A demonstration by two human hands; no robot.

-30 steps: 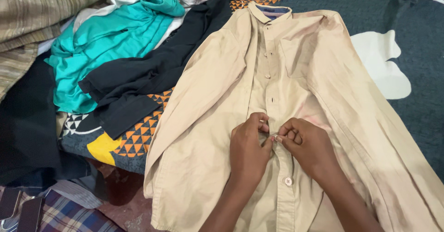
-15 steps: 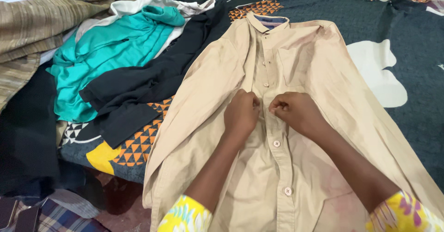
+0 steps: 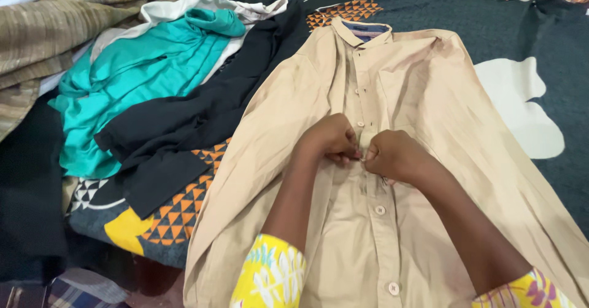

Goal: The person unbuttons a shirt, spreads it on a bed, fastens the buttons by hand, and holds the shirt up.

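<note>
A beige button-up shirt (image 3: pixel 423 105) lies flat, front up, collar at the far end, on a dark patterned bedspread (image 3: pixel 540 26). My left hand (image 3: pixel 328 139) and my right hand (image 3: pixel 396 156) meet at the middle of the shirt's button placket, fingers pinched on the two fabric edges around a button. Two fastened buttons show below my hands. Small buttons run above them toward the collar. Both my sleeves are yellow with a floral print.
Left of the shirt lies a heap of clothes: a teal garment (image 3: pixel 135 69), a black one (image 3: pixel 202 105), a white one (image 3: pixel 184 1) and a striped brown fabric (image 3: pixel 55 26). A plaid cloth (image 3: pixel 67 292) shows at the bottom left corner.
My hands have moved up the placket from a lower button to one higher up, and the buttons below them are closed. The view has shifted slightly.
</note>
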